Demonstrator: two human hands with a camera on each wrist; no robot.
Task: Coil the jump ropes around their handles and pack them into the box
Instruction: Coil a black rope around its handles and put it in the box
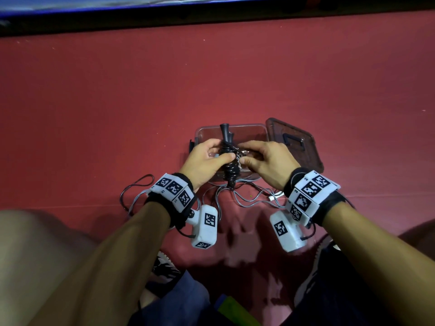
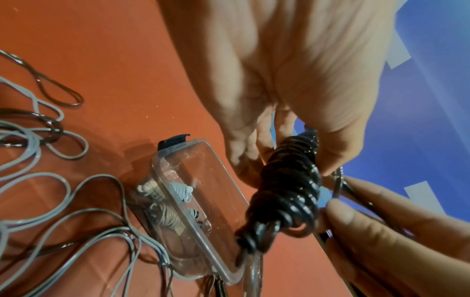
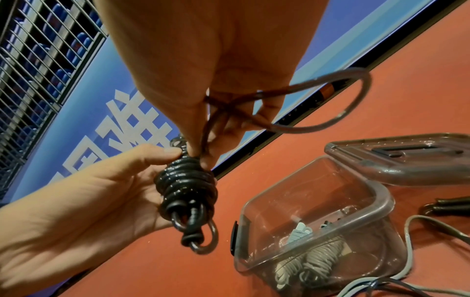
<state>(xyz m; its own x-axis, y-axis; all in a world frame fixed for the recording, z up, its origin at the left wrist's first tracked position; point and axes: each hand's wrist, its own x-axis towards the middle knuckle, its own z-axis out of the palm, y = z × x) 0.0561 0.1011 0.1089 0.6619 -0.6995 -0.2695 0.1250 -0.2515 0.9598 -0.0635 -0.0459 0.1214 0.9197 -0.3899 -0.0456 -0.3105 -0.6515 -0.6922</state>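
Done so far: Two gray coiled ropes [image 3: 312,261] already lay inside the clear box [image 3: 381,198]. They sat at the bottom, side by side.
In hand: A black rope [image 1: 229,161] was almost fully wound around its two handles, held just above the box.
Left hand: The left hand [image 1: 202,161] gripped the black bundle, thumb on one side and fingers curled around the other.
Right hand: The right hand [image 1: 268,161] pinched the last loose loop [image 3: 330,104] of the black rope between thumb and fingers, right beside the top of the bundle.
My guess at the step: The person looked to be tucking or wrapping that last loop to finish the coil.
Still left: The black bundle was not yet in the box. Loose ropes [image 1: 244,198], gray ones and at least one dark one, lay tangled on the floor just in front of the box, nearer the person. They still needed coiling and packing. I could not tell how many there were.
Lid: The lid [image 1: 294,142] was off and lay touching the box on its right side.
Surface: Everything sat on a red floor [image 1: 211,78], not a desk. It looked smooth, with a few small specks.
Room: A blue board [image 3: 122,112] with white shapes on it ran along the far edge of the floor. Behind it was a wire fence [image 3: 38,50]. The light was dim. The person was down low, with knees and shoes at the near edge.
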